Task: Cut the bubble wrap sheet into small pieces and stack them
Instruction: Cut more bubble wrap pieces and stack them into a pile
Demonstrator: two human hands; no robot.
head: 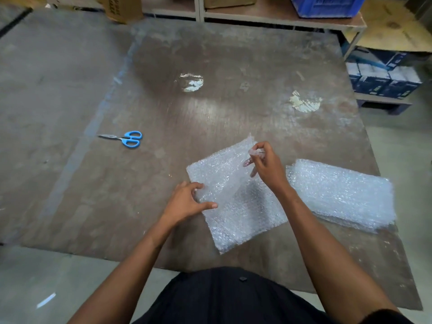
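A clear bubble wrap sheet (243, 216) lies on the brown table (163, 108) in front of me. A narrow strip of bubble wrap (225, 183) is lifted above it. My left hand (187, 202) pinches the strip's near end between thumb and fingers. My right hand (266, 163) pinches its far end, raised over the sheet. To the right rests a stack of bubble wrap pieces (343, 195). Blue-handled scissors (126, 138) lie on the table to the far left, away from both hands.
Shelving (257, 17) with cardboard boxes and a blue crate (327, 5) stands behind the table. Stacked dark boxes (383, 76) sit at the right. The table's near edge runs just in front of my body.
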